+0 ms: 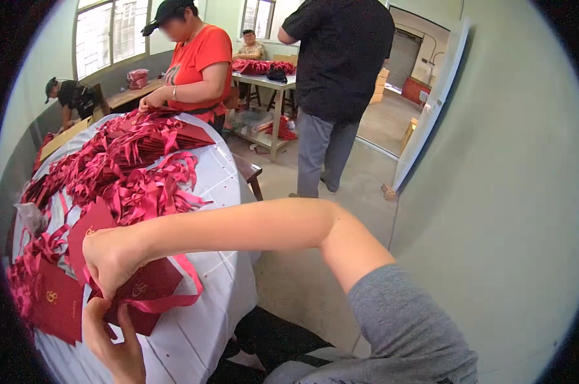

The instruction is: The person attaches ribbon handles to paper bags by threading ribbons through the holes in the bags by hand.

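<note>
A flat dark red gift bag (168,280) with a gold emblem lies before me at the table's near side. A glossy crimson ribbon (174,302) loops off it to the right. My right hand (113,259) reaches in from the right, its fingers curled down and pinched at the ribbon; the fingertips are partly hidden. My left hand (113,336) comes from the lower edge, with thumb and fingers closed on the bag's near left part, close below the right hand. Another red bag (97,221) shows behind my right hand, and one more bag (56,304) lies to the left.
Stacked red bags with tangled ribbons (110,150) heap on the white-covered table (228,281). A clear plastic bag (32,217) sits at the left. Across the table, a person in red (203,70) handles bags; a person in black (341,64) stands near the open door (433,109).
</note>
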Demonstrator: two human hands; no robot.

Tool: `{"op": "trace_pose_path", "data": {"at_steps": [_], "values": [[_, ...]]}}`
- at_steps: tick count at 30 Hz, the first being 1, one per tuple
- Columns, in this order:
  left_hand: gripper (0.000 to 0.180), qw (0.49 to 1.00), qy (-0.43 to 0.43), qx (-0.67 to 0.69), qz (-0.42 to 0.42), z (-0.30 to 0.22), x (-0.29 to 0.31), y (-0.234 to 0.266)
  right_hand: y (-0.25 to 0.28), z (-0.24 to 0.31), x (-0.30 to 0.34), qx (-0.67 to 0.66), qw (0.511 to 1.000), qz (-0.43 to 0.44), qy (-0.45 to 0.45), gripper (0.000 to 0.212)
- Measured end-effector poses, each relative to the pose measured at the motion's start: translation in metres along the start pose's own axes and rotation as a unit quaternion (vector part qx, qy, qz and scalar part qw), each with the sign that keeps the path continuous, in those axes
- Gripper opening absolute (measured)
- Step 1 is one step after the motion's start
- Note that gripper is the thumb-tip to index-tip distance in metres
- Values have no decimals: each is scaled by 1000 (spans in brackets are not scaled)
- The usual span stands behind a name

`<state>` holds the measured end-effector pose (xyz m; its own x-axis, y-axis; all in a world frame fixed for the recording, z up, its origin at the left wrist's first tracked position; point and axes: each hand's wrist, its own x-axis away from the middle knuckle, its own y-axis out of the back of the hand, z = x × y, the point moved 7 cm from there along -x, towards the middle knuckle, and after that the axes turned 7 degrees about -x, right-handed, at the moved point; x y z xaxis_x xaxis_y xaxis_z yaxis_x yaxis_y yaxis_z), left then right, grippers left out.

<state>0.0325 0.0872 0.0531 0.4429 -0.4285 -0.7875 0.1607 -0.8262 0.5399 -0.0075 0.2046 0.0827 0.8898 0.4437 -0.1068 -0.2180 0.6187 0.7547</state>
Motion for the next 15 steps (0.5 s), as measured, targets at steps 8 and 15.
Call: {"op": "trace_pose_path", "data": {"at_steps": [8, 15], "values": [[27, 997, 51, 45, 20, 14, 0, 0, 5, -5, 12, -104, 983, -151, -13, 9], [18, 999, 28, 35, -21, -6, -6, -5, 10, -13, 10, -95, 979, -177, -41, 11]]}}
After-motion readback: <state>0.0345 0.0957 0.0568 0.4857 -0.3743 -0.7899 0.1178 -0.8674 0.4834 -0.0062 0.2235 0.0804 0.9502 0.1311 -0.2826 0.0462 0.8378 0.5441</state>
